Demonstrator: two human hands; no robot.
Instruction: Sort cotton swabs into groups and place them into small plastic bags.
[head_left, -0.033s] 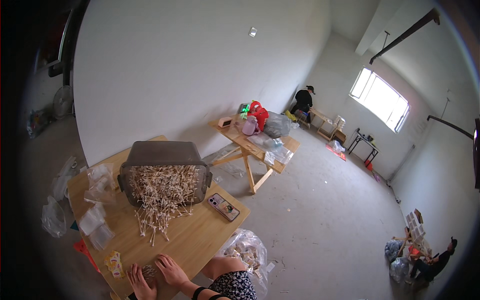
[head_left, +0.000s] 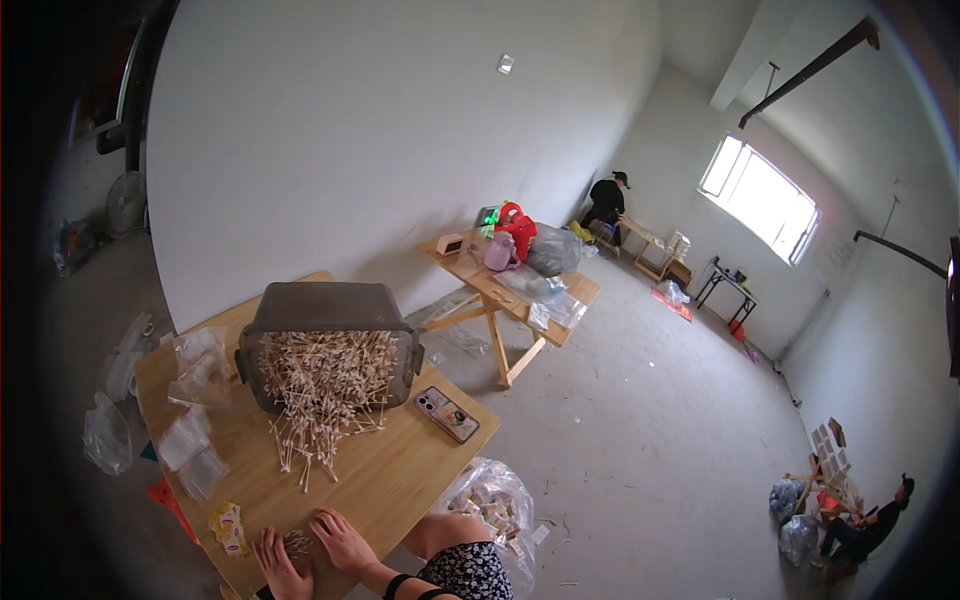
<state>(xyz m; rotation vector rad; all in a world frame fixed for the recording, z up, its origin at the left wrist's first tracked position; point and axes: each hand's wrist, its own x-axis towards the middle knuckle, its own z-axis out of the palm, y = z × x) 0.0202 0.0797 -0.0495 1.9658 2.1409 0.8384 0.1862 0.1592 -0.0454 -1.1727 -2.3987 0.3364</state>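
Note:
A small bunch of cotton swabs [head_left: 297,543] lies on the wooden table [head_left: 375,470] near its front edge, between my two hands. My left hand [head_left: 284,568] rests along the left side of the bunch, fingers stretched out. On the other side, my right hand [head_left: 343,542] lies with its fingers extended and slightly bent on the tabletop. Neither hand is visibly closed around the swabs. Beyond them, a grey plastic bin [head_left: 325,305] is tipped on its side, and a large heap of cotton swabs [head_left: 325,375] spills from its mouth. Yellow printed packets [head_left: 228,528] sit left of my left hand.
Clear plastic bags [head_left: 193,455] lie along the table's left side, a phone [head_left: 447,414] at its right. A clear sack of small packs [head_left: 497,505] stands by my leg. Behind is a second wooden table [head_left: 475,275]. Two people work farther off, one far back [head_left: 605,200], one right [head_left: 872,530].

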